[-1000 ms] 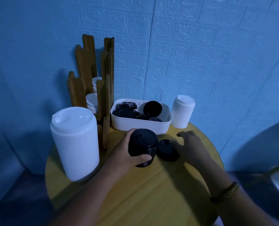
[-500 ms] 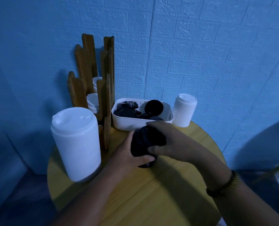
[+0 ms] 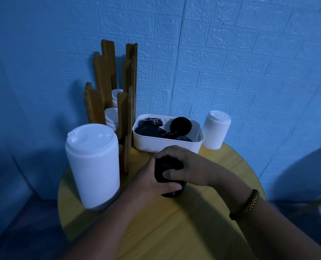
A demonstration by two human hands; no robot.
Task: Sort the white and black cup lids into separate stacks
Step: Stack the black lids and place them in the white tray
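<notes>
Leftmost, a tall white lid stack (image 3: 93, 166) is standing on the round table (image 3: 174, 228), with a wooden rack (image 3: 126, 109) behind it holding more white lids. Next, the left hand (image 3: 148, 182) is wrapping the side of the black lid stack (image 3: 167, 166), its thumb curling low across the front and its forearm reaching in from below. The stack appears to be resting upright on the table, just before the white bin (image 3: 167, 145), where loose black lids (image 3: 180, 124) are lying. These lids are looking light, thin and slick, so gripping the sides while pressing the top seems safest. The right hand (image 3: 189, 167) is clamping over that top with curled fingers. Farthest right, a short white lid stack (image 3: 216, 129) is standing beside the bin.
</notes>
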